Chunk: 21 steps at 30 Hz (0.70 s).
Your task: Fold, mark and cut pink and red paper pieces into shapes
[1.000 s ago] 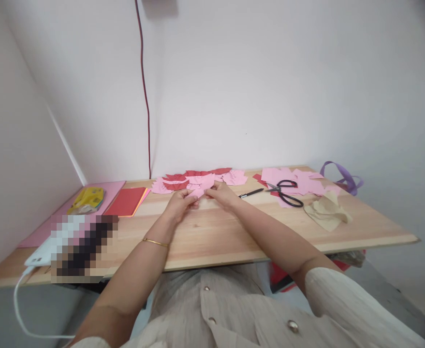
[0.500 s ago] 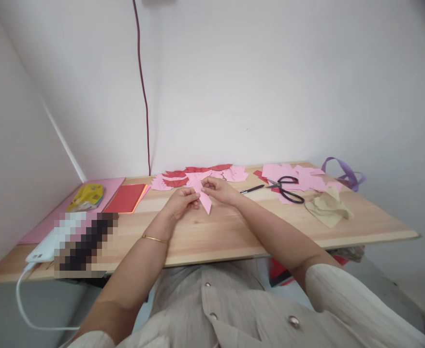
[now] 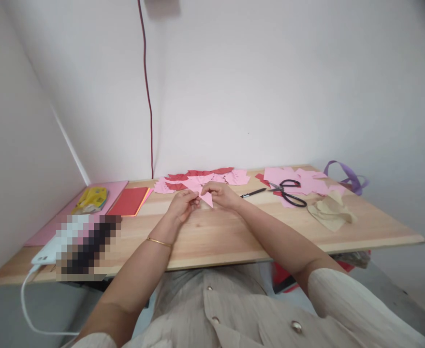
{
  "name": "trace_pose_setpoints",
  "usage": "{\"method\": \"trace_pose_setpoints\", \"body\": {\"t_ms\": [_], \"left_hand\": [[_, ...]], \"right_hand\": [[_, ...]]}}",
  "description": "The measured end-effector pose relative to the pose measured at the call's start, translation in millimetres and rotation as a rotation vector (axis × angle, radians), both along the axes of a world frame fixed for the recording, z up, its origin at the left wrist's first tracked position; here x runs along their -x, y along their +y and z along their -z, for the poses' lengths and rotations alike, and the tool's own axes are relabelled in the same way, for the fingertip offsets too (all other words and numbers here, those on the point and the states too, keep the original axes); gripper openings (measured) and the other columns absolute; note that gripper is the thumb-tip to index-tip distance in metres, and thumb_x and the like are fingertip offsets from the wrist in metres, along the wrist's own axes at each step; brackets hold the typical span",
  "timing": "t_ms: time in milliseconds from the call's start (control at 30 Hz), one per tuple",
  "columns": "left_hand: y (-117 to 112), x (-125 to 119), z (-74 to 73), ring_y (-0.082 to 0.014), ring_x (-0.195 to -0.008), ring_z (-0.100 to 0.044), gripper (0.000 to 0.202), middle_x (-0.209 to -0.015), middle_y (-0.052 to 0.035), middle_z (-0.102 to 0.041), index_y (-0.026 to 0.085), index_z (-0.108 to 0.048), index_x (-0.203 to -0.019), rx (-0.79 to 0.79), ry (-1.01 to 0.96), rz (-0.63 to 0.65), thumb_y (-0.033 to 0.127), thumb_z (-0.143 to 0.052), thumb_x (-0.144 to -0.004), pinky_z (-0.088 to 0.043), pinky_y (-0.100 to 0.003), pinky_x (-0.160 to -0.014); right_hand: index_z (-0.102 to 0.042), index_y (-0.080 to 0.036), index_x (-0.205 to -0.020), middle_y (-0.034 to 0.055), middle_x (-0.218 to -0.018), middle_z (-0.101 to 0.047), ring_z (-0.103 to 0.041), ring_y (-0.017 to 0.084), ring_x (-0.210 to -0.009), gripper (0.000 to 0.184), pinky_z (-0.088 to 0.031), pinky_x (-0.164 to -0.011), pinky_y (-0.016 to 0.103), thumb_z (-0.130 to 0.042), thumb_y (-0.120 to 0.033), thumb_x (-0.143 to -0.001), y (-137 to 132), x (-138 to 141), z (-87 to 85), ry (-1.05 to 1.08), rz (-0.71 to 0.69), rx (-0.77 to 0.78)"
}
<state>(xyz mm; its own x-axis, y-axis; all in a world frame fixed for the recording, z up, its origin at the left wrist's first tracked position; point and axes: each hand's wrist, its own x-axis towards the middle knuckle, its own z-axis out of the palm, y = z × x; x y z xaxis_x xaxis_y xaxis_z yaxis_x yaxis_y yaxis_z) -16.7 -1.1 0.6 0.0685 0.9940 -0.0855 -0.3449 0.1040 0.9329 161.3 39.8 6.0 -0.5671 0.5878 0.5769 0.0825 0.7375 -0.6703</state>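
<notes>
Both hands meet over the middle of the wooden table (image 3: 212,241). Between them is a piece of pink paper (image 3: 207,198) with a pointed lower end. My left hand (image 3: 183,204) pinches its left side between thumb and fingers. On the other side my right hand (image 3: 222,194) grips it with bent fingers, which hide part of the paper. Just behind the hands lie pink and red cut paper pieces (image 3: 238,177) with jagged edges, spread along the wall. A black pen (image 3: 255,193) rests to the right of my right hand.
Black-handled scissors (image 3: 288,193) lie partly open on pink paper scraps (image 3: 314,183). Beside them are a crumpled beige piece (image 3: 330,212) and a purple ribbon (image 3: 350,176). On the left are a red paper stack (image 3: 128,200), a yellow packet (image 3: 91,199) and a white device (image 3: 45,251) with a cable.
The pink paper has turned or folded in the hands, and its lower point now reaches less far toward me. Both hands keep their hold. The whole view has shifted slightly.
</notes>
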Motion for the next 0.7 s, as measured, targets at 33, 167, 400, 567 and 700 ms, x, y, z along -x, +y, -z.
{"method": "trace_pose_setpoints", "body": {"t_ms": [33,167,400,567,700], "left_hand": [[0,0,-0.3,-0.008,-0.051,-0.052,0.022,-0.061,-0.0012,-0.06,0.013,-0.058,-0.064,-0.005,0.005,-0.022,0.024,-0.077,-0.061,-0.046,-0.023,-0.054],[0,0,0.5,-0.008,-0.051,-0.051,0.022,-0.059,0.0003,-0.059,0.014,-0.06,-0.063,-0.12,0.099,-0.086,0.027,-0.077,-0.06,-0.044,-0.022,-0.053],[-2,-3,-0.3,-0.0112,-0.061,-0.055,0.018,-0.068,-0.0007,-0.064,0.017,-0.071,-0.078,-0.405,0.356,-0.172,0.026,-0.076,-0.063,-0.045,-0.023,-0.061],[-5,-5,-5.7,-0.0116,-0.062,-0.058,0.031,-0.073,-0.0027,-0.066,0.015,-0.067,-0.085,-0.213,0.043,-0.09,0.036,-0.076,-0.065,-0.049,-0.028,-0.066],[-7,-5,-7.8,-0.0092,-0.055,-0.053,0.027,-0.063,-0.0007,-0.059,0.013,-0.064,-0.074,-0.074,-0.065,0.103,0.035,-0.077,-0.064,-0.046,-0.025,-0.059]], "right_hand": [[-0.065,-0.018,-0.082,0.0046,-0.089,-0.065,-0.06,0.016,-0.088,0.022,-0.045,-0.083,0.031,-0.047,-0.01,-0.074,2,-1,-0.1,0.004,-0.001,0.014],[-0.062,-0.019,-0.092,0.0047,-0.095,-0.063,-0.059,0.015,-0.089,0.017,-0.046,-0.084,0.031,-0.051,-0.02,-0.08,7,-7,-4.5,0.087,0.041,0.15],[-0.064,-0.019,-0.081,0.0019,-0.079,-0.058,-0.051,0.013,-0.07,0.008,-0.043,-0.066,0.027,-0.062,-0.024,-0.075,2,-1,-7.8,0.039,0.168,0.068],[-0.066,-0.021,-0.078,0.0045,-0.083,-0.059,-0.053,0.017,-0.081,0.013,-0.043,-0.074,0.031,-0.055,-0.015,-0.076,-2,-2,-11.3,0.131,0.217,-0.051],[-0.066,-0.021,-0.076,0.0056,-0.085,-0.06,-0.056,0.02,-0.086,0.01,-0.044,-0.081,0.035,-0.057,-0.017,-0.077,-6,0,-14.3,0.074,0.117,-0.084]]}}
